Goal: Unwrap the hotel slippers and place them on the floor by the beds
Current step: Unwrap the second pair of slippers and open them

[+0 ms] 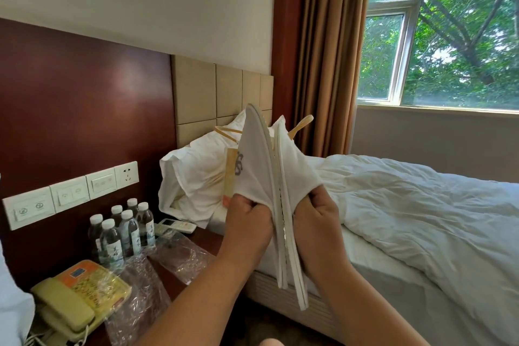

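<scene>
Both hands are holding a pair of white slippers up in front of the bed (421, 205), soles together and toes pointing up. The left hand (247, 222) is pinching the cloth upper of the left slipper (252, 160), fingers curled shut on the fabric, and this slipper is showing a grey printed mark on its upper. The right hand (317, 219) is gripping the upper of the right slipper (295, 166) the same way, fingers closed on the cloth. The two soles are lying nearly flat against each other, with a narrow gap between them widening toward the toes; their heel ends are hanging down below the hands, over the edge of the mattress. Behind the slippers a pillow (191, 177) is leaning against the padded headboard (207, 87), and a tan strap (227, 132) is lying across it. To the left, on the nightstand (205, 236), crumpled clear wrap (179, 253) is lying beside a cluster of water bottles (123, 230), a remote (175, 226) and a beige phone (64, 306) with a yellow card under plastic. A row of switches (70, 194) is sitting on the dark wood wall panel above the bottles. The duvet (438, 213) is lying rumpled across the bed, and a window (438, 28) with brown curtains (328, 45) is showing green trees outside.
</scene>
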`<state>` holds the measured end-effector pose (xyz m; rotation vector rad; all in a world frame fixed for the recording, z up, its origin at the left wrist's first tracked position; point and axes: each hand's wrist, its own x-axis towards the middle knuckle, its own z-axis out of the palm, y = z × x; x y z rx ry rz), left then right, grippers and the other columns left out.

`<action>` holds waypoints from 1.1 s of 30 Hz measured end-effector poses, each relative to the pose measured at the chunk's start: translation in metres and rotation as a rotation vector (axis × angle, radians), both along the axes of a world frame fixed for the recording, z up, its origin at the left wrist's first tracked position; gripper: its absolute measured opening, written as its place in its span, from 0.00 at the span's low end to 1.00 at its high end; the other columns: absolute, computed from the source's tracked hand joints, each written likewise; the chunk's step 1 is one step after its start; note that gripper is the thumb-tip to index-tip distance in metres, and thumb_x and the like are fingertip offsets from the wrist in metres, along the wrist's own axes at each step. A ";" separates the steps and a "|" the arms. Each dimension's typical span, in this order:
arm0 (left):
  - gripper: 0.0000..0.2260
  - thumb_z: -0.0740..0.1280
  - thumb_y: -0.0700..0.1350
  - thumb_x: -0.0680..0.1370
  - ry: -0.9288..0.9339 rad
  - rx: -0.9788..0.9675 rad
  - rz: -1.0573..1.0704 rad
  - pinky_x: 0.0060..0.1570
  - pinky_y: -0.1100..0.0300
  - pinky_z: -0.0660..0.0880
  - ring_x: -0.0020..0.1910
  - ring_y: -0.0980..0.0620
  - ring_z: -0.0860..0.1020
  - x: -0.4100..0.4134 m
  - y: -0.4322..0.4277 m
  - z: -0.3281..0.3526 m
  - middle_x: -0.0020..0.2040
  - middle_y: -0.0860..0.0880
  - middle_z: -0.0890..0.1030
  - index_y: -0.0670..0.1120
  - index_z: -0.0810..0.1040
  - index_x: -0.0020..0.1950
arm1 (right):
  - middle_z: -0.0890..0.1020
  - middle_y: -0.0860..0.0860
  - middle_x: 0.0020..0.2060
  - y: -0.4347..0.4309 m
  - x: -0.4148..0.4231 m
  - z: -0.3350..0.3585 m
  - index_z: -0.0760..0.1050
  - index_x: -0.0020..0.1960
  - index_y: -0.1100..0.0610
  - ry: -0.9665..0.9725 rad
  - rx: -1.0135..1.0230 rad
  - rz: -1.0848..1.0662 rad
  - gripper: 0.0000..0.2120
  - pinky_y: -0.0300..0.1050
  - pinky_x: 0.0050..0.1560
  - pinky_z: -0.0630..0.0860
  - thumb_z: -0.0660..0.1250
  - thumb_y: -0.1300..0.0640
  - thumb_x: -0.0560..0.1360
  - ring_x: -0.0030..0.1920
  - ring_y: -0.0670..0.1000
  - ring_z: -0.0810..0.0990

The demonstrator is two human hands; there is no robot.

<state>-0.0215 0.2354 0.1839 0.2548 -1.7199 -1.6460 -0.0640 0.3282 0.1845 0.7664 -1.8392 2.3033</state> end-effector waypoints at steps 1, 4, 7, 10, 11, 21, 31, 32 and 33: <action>0.19 0.60 0.39 0.73 0.016 -0.048 -0.014 0.52 0.66 0.79 0.51 0.59 0.81 0.002 0.000 0.000 0.47 0.59 0.84 0.63 0.81 0.48 | 0.86 0.51 0.43 0.001 -0.003 0.000 0.81 0.53 0.46 -0.016 0.006 0.011 0.11 0.40 0.42 0.81 0.61 0.56 0.81 0.42 0.49 0.84; 0.21 0.63 0.41 0.77 0.033 -0.165 -0.048 0.53 0.74 0.73 0.55 0.69 0.77 0.007 -0.001 -0.004 0.53 0.67 0.81 0.70 0.77 0.54 | 0.84 0.41 0.48 0.005 -0.011 -0.001 0.79 0.55 0.42 -0.028 0.052 0.028 0.11 0.40 0.52 0.78 0.58 0.50 0.82 0.51 0.42 0.82; 0.16 0.63 0.40 0.76 0.001 -0.342 0.065 0.64 0.58 0.74 0.60 0.53 0.77 0.004 -0.003 -0.014 0.58 0.49 0.80 0.46 0.75 0.64 | 0.80 0.34 0.46 0.010 -0.013 -0.003 0.77 0.56 0.41 0.081 0.124 0.018 0.13 0.37 0.54 0.75 0.56 0.53 0.81 0.52 0.37 0.79; 0.09 0.65 0.38 0.76 -0.095 -0.591 0.236 0.53 0.54 0.73 0.51 0.45 0.76 0.005 0.000 -0.019 0.49 0.45 0.76 0.40 0.76 0.56 | 0.81 0.38 0.37 0.014 -0.012 -0.005 0.78 0.42 0.41 0.209 0.266 -0.068 0.18 0.29 0.41 0.74 0.58 0.63 0.76 0.42 0.37 0.79; 0.05 0.66 0.37 0.75 -0.084 -0.660 0.275 0.47 0.52 0.74 0.46 0.44 0.75 0.007 0.003 -0.019 0.44 0.45 0.75 0.39 0.76 0.51 | 0.80 0.41 0.34 0.015 -0.012 -0.006 0.76 0.38 0.44 0.254 0.340 -0.125 0.18 0.28 0.37 0.72 0.59 0.65 0.75 0.38 0.37 0.78; 0.05 0.66 0.37 0.65 -0.076 -0.947 0.301 0.26 0.61 0.62 0.21 0.49 0.68 0.013 -0.001 -0.014 0.23 0.48 0.71 0.42 0.74 0.29 | 0.79 0.48 0.39 0.022 -0.012 -0.017 0.78 0.51 0.58 0.516 0.676 -0.497 0.07 0.45 0.44 0.74 0.66 0.60 0.73 0.41 0.51 0.77; 0.03 0.70 0.30 0.64 -0.183 -1.001 0.271 0.26 0.55 0.79 0.26 0.43 0.79 0.008 -0.011 -0.022 0.29 0.42 0.79 0.36 0.80 0.34 | 0.79 0.54 0.55 0.018 -0.020 -0.025 0.72 0.67 0.58 0.380 0.673 -0.469 0.20 0.44 0.52 0.74 0.62 0.63 0.75 0.54 0.56 0.78; 0.03 0.68 0.32 0.68 -0.220 -1.000 0.280 0.31 0.56 0.79 0.31 0.42 0.81 0.006 -0.012 -0.021 0.33 0.41 0.81 0.36 0.81 0.38 | 0.79 0.54 0.55 0.019 -0.021 -0.025 0.71 0.68 0.58 0.384 0.673 -0.471 0.21 0.45 0.52 0.75 0.62 0.63 0.75 0.55 0.56 0.78; 0.06 0.65 0.34 0.74 -0.293 -0.970 0.259 0.38 0.55 0.77 0.38 0.43 0.81 0.004 -0.014 -0.020 0.37 0.42 0.81 0.38 0.81 0.41 | 0.79 0.54 0.55 0.019 -0.021 -0.025 0.71 0.67 0.58 0.390 0.684 -0.480 0.21 0.45 0.52 0.75 0.63 0.63 0.74 0.54 0.56 0.78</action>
